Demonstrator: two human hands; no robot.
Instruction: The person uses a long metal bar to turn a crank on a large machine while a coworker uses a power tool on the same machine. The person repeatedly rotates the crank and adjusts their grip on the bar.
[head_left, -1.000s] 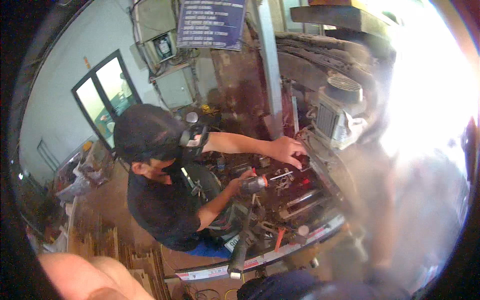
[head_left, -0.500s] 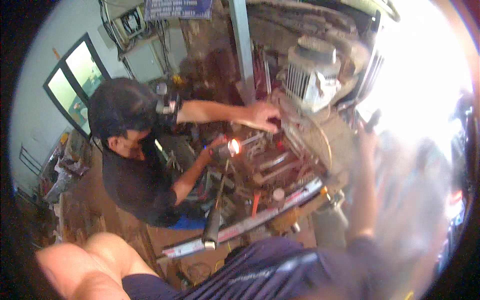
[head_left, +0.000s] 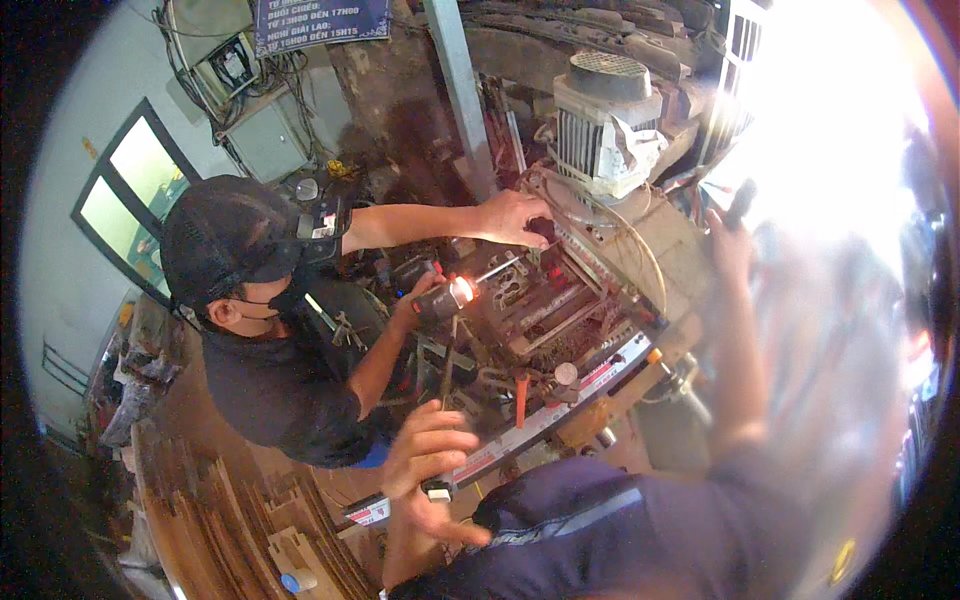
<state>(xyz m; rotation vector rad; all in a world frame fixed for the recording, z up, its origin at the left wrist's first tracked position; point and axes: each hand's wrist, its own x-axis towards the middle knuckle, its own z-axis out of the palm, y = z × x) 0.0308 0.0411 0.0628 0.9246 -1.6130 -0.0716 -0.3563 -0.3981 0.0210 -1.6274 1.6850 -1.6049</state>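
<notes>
My left hand (head_left: 430,470) is at the lower middle, its fingers apart and bent. It is around the handle end of a long tool with a thin shaft (head_left: 450,360), and a firm grip does not show. My right hand (head_left: 732,245) is raised at the right, closed on a dark, stubby object (head_left: 741,203) whose kind is lost in glare. Across the bench, a person in a dark cap holds a glowing lamp-like tool (head_left: 440,300) in one hand. That person's other hand (head_left: 515,218) is on a small dark piece by a metal frame (head_left: 550,310).
A long white strip with red marks (head_left: 590,385) runs along the bench's near edge. An orange-handled tool (head_left: 521,400) and a round pale cap (head_left: 566,374) are beside it. A ribbed motor (head_left: 605,140) stands at the back. Bright glare washes out the right side.
My left hand has come in from the lower left to the long tool's handle. My right hand stays raised with the dark object. The view has sharpened.
</notes>
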